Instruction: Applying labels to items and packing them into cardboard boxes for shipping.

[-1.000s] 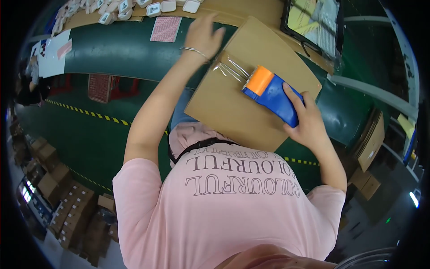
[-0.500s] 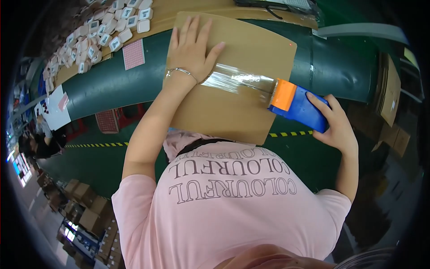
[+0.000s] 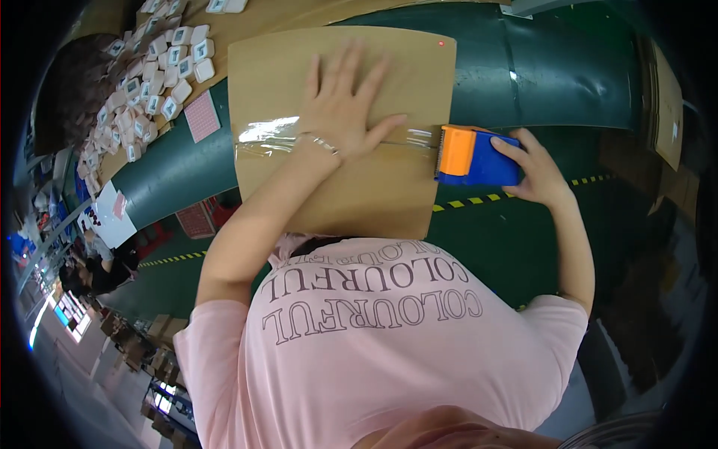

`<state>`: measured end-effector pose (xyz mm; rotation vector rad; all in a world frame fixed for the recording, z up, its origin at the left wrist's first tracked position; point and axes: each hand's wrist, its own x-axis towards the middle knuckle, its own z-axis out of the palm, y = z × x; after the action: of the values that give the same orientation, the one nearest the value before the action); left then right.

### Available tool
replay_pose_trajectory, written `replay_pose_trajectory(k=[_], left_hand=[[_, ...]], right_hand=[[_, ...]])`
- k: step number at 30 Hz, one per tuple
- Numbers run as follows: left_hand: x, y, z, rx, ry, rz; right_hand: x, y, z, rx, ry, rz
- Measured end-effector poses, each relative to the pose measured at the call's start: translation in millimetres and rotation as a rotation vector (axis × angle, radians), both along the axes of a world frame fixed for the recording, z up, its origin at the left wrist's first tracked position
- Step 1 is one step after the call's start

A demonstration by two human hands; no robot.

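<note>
Head view: I am sealing a flat brown cardboard box (image 3: 340,127) that sits at upper centre of the frame. My left hand (image 3: 345,105) is lying open, palm down and fingers spread, pressing on the top of the box. My right hand (image 3: 532,170) is gripping the blue body of an orange-and-blue tape dispenser (image 3: 475,156) right at the box's right edge. A strip of clear tape (image 3: 336,136) is running across the box from its left edge to the dispenser, passing under my left wrist. Judgement: the strip is laid and the step in hand is finishing it; the next move calls for carrying the dispenser over the right edge and cutting the tape while the left hand is holding the box down. The box is resting against a dark green rounded surface (image 3: 538,71). At upper left, small white packets (image 3: 161,71) are lying in a heap beside a pink card (image 3: 202,116). Green floor with a yellow-black striped line (image 3: 479,200) is showing below.
</note>
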<state>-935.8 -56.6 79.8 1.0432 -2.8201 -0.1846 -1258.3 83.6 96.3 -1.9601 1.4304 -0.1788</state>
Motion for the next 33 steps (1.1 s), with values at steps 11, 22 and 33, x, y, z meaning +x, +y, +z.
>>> replay_pose_trajectory(k=[11, 22, 33], left_hand=[[0, 1, 3, 0.013, 0.059, 0.063], [7, 7, 1, 0.006, 0.053, 0.041], [-1, -5, -2, -0.011, 0.151, 0.075]], right_hand=[[-53, 35, -112, -0.355, 0.006, 0.074], [42, -11, 26, -0.063, 0.28, 0.013], [78, -58, -58, 0.267, 0.436, 0.18]])
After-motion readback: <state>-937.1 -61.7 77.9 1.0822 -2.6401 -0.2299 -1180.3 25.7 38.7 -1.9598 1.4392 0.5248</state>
